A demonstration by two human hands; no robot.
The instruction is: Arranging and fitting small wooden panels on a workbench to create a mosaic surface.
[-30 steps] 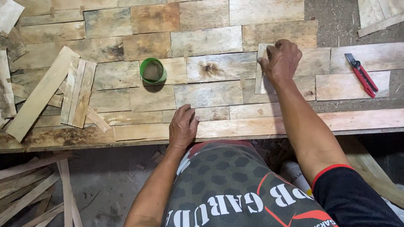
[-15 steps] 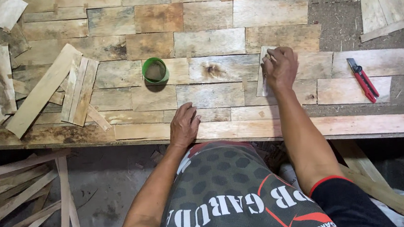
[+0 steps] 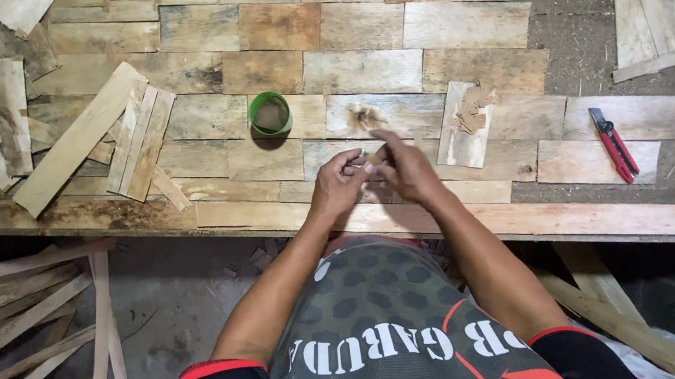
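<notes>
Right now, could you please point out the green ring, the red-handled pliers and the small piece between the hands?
Green ring (image 3: pixel 269 114), head view, on its rim.
Red-handled pliers (image 3: pixel 614 145), head view, on the handles.
Small wooden piece (image 3: pixel 375 157), head view, on the end showing between the fingers.

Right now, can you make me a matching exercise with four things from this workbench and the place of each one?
Things:
1. green ring
2. red cutters
3. wood chips
4. small piece

Places:
A. far right of the bench
B. between both hands' fingertips
C. piled on a loose board, right of the hands
D. flat on the planks, left of the knot

Pairs: 1-D, 2-A, 3-C, 4-B
</notes>
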